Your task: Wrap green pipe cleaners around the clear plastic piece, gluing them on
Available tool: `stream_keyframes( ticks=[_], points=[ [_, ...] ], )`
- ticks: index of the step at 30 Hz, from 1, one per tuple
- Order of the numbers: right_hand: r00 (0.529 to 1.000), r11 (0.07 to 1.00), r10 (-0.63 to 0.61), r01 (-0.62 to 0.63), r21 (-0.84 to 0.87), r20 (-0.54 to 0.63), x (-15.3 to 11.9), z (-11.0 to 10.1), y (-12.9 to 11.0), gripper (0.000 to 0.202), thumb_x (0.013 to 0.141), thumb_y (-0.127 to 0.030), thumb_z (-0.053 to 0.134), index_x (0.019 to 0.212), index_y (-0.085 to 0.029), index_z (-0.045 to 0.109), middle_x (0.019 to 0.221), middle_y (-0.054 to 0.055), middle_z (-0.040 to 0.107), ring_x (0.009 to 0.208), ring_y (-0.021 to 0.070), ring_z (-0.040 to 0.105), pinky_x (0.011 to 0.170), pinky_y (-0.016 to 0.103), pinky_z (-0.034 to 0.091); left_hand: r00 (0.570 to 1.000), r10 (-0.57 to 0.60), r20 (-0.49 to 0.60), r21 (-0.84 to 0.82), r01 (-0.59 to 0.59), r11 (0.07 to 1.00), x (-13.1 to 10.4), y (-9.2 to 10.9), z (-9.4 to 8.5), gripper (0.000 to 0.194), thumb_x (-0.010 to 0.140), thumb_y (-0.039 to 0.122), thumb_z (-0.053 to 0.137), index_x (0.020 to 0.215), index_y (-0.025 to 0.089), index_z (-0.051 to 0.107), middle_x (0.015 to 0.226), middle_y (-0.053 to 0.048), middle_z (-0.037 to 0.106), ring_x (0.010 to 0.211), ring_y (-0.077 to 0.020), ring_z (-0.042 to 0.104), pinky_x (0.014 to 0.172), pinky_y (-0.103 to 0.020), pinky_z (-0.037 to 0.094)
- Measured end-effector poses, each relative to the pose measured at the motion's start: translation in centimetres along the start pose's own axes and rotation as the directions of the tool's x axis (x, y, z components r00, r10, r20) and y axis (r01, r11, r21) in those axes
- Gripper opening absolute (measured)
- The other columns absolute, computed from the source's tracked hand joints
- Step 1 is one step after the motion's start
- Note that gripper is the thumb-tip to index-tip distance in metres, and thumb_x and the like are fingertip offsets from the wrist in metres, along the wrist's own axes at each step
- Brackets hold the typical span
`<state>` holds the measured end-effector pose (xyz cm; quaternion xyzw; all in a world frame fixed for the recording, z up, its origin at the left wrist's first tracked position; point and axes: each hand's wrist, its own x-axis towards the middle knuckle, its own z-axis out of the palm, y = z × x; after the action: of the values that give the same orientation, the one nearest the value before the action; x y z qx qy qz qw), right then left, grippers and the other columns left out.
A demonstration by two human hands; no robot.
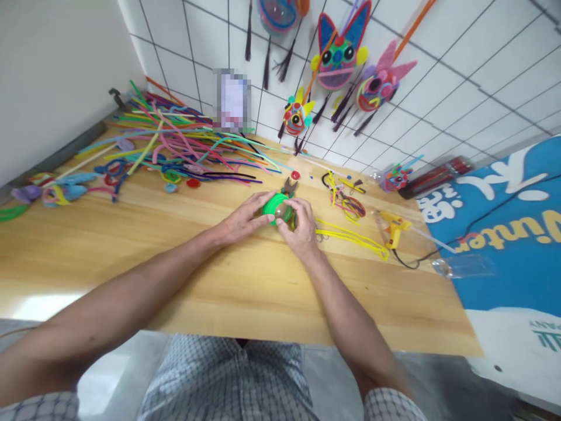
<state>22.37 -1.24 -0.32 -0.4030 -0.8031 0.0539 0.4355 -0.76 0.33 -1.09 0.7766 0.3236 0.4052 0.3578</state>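
Left hand (243,220): fingers curled onto the green coil (277,207), gripping its left side.
Right hand (300,225): fingers closed over the coil's right side.
Coil: on the table (131,251), mid-front.
Hidden: coil's underside; pliers (288,187) partly covered.

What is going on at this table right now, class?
A person sits at a wooden table, both hands on a green coil wound round a clear ball. The left hand grips it from one side, the right hand from the other. Pliers lie just behind, yellow stems and a glue gun to the right, a heap of stems at back left.
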Motion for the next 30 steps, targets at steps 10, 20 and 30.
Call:
stream_keyframes(
  ticks=[10, 20, 30],
  points=[
    [0.999, 1.000, -0.017, 0.017, -0.002, -0.049, -0.05, 0.65, 0.07, 0.047, 0.093, -0.027, 0.074, 0.138, -0.027, 0.060, 0.134, 0.014, 0.067, 0.129, 0.0329, 0.066, 0.112, 0.056, 0.061, 1.000, -0.014, 0.024, 0.042, 0.013, 0.999, 0.16, -0.41, -0.04, 0.076, 0.113, 0.063, 0.050, 0.175, 0.021, 0.041, 0.173, -0.015, 0.049, 0.164, -0.0332, 0.042, 0.141, -0.052, 0.030],
    [1.000, 1.000, 0.001, -0.001, -0.010, -0.016, 0.09, 0.63, 0.29, 0.050, 0.091, -0.027, 0.076, 0.138, -0.028, 0.059, 0.135, 0.013, 0.067, 0.130, 0.0336, 0.066, 0.113, 0.056, 0.060, 0.999, -0.027, 0.021, 0.047, 0.026, 0.999, 0.20, -0.60, -0.46, 0.072, 0.113, 0.060, 0.050, 0.172, 0.020, 0.046, 0.175, -0.014, 0.049, 0.163, -0.0337, 0.045, 0.140, -0.051, 0.033],
    [1.000, 1.000, 0.005, -0.005, -0.011, 0.000, 0.12, 0.48, 0.12, 0.050, 0.090, -0.027, 0.075, 0.138, -0.028, 0.061, 0.137, 0.013, 0.067, 0.133, 0.0341, 0.065, 0.117, 0.056, 0.059, 1.000, -0.029, -0.010, 0.083, 0.030, 0.996, 0.21, -0.53, -0.29, 0.069, 0.111, 0.055, 0.054, 0.171, 0.021, 0.049, 0.172, -0.013, 0.054, 0.161, -0.0324, 0.048, 0.139, -0.051, 0.035]
  ],
)
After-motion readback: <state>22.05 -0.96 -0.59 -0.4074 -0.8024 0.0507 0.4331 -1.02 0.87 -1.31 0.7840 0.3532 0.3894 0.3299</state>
